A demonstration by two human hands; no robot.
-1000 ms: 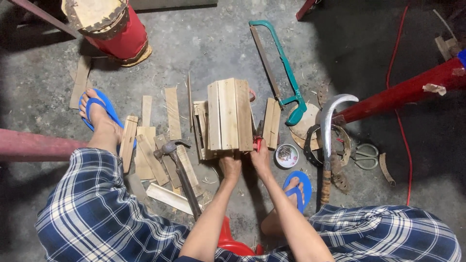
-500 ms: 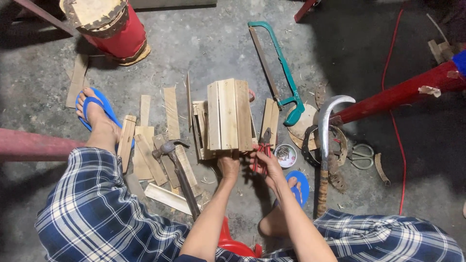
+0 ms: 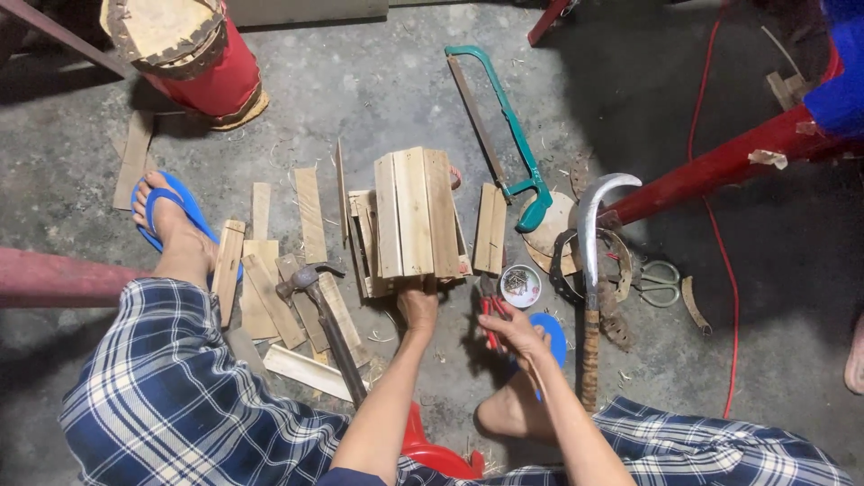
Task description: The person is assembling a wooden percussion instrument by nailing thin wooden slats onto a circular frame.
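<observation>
A small slatted wooden crate (image 3: 416,219) stands on the concrete floor (image 3: 360,99) between the person's feet, and the left hand (image 3: 418,304) grips its near bottom edge, fingers closed on the wood, while the right hand (image 3: 515,329) just beside it is clamped around red-handled pliers (image 3: 491,317). Loose slats (image 3: 270,270) and a hammer (image 3: 326,324) lie to the crate's left; a small tin of nails (image 3: 520,285), a green hacksaw (image 3: 504,135), a sickle (image 3: 589,270) and scissors (image 3: 659,282) lie to its right. The grey, stained floor is strewn with wood scraps, with a red drum (image 3: 193,54) near its far left corner, a red cable (image 3: 711,225) trailing along its right side and red pipes (image 3: 711,166) crossing at the edges.
</observation>
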